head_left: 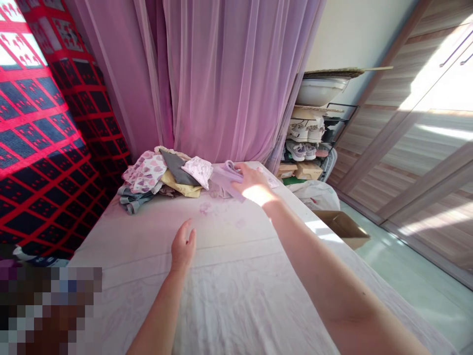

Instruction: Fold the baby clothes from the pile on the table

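Up at the far end of the bed (221, 301), the right hand (254, 183) is right on the lilac folded garment (227, 180), and there it is, fingers (240, 171) laid flat and close together across the cloth, no pinch to be seen! That lilac piece sits at the edge of the clothes pile, just beside a white printed garment (197, 171). Next along the pile come a grey garment (176, 168) over a yellow one (178, 187), a heart-print garment (145, 172), and some denim (132, 201) hanging at the near left corner. Nearer to the camera, the left hand (183, 245) stands over the pale sheet, well apart from the pile, fingers (190, 236) loosely spread and holding nothing. Behind all this hangs a sheer pink curtain (229, 74), with a red-and-black patterned cloth (40, 133) on the left. Over on the right, sneakers (299, 148) line a rack, and a cardboard box (343, 228) sits on the floor!
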The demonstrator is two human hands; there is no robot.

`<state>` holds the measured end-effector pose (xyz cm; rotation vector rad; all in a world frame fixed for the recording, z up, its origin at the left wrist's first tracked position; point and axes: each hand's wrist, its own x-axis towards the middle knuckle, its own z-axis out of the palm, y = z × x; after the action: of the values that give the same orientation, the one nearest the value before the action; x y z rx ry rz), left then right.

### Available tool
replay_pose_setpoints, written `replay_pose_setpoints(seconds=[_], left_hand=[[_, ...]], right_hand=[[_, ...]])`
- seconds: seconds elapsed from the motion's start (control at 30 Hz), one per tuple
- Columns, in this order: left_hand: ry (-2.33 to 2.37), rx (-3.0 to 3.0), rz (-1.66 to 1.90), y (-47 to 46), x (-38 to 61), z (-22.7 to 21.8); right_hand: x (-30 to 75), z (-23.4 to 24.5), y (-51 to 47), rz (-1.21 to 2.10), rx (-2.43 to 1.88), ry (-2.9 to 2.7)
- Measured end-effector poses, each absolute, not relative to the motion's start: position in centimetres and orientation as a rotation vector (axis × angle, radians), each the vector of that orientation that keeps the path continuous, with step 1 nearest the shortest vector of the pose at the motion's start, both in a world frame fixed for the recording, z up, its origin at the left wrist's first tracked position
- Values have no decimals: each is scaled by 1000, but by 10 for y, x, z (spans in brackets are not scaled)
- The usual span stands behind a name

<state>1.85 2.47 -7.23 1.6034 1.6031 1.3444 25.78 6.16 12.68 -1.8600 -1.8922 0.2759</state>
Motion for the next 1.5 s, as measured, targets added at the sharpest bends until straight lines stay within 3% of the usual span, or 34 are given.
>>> replay_pose_setpoints(seconds=[0.07,0.33,0.7,0.97,1.3,1.5], left_hand=[[1563,1520,1432,26,17,-74],[1551,1543,1531,23,8,-69],[1334,2227,1261,14,26,-63],[1438,2374,1048,1,30,-50],[1426,2423,1030,1,35,-45],[1323,2318,1139,6,32,-48]], right_hand=[[235,113,48,44,-1820,-2203],[171,17,-24,40,-1719,-2475],[230,28,23,278,-1833,-2116],[208,5,73,250,-1637,-2453],[201,-12,77,187,-1601,-2602],[207,3,92,410,-1679,-2386]])
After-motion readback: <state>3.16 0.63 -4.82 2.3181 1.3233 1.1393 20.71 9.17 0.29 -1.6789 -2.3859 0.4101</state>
